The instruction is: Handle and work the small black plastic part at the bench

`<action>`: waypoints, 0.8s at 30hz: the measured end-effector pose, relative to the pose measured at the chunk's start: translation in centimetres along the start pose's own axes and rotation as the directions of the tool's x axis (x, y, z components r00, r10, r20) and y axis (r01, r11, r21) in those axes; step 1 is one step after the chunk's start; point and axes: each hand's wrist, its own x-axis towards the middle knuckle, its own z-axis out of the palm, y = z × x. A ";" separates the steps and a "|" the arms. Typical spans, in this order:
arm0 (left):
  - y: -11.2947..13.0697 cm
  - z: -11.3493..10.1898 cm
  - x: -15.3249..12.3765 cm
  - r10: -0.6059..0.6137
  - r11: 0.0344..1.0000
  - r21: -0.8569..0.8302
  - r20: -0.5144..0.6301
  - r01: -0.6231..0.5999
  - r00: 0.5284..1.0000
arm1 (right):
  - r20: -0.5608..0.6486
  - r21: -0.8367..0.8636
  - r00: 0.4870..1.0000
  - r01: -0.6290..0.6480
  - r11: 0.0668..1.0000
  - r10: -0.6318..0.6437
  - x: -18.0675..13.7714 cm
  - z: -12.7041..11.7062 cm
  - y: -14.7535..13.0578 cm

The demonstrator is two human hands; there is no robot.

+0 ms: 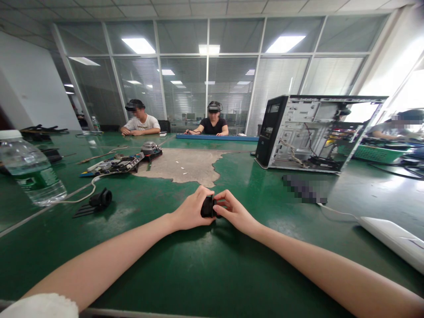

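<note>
Just above the green table, in the middle of the head view, both hands meet around a small black part. My left hand is wrapped round its left side, thumb below and fingers over the top. On the right side, my right hand pinches the part between thumb and fingertips. Much of the part is covered by the fingers, so its exact kind is unclear. A second black piece, with a round ring and several thin prongs, lies on the table to the left.
An open computer case stands at right, near a white power bank with a cable. A water bottle and a circuit board are at left. Two people sit across the green table; another is at far right beside a green basket.
</note>
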 end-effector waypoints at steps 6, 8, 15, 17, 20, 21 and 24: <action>0.0 0.0 0.0 0.008 1.000 0.003 0.005 -0.008 1.000 | 0.029 0.008 0.999 -0.023 1.000 0.022 0.1 -0.2 0.1; 0.0 0.0 -0.1 0.004 1.000 0.000 0.002 -0.004 1.000 | 0.043 0.035 0.999 0.014 0.999 -0.016 0.0 -0.2 -0.2; 0.0 0.0 0.0 0.003 1.000 0.005 0.002 -0.003 1.000 | 0.012 0.039 1.000 -0.007 0.999 0.007 -0.1 -0.1 -0.2; 0.0 0.0 0.0 0.001 1.000 0.004 0.003 -0.001 1.000 | 0.006 0.019 1.000 -0.006 1.000 0.006 0.0 -0.1 0.0; 0.0 0.0 0.0 0.002 1.000 0.004 0.007 -0.002 1.000 | 0.008 -0.004 0.999 -0.031 1.000 0.031 0.1 -0.2 0.3; 0.0 -0.1 -0.1 0.003 1.000 0.005 0.009 -0.003 1.000 | 0.012 -0.007 0.999 -0.031 0.999 0.031 0.1 -0.2 0.3; 0.0 -0.1 -0.1 0.005 1.000 0.008 0.011 -0.005 1.000 | 0.036 0.014 0.999 0.008 1.000 -0.009 -0.1 -0.2 0.2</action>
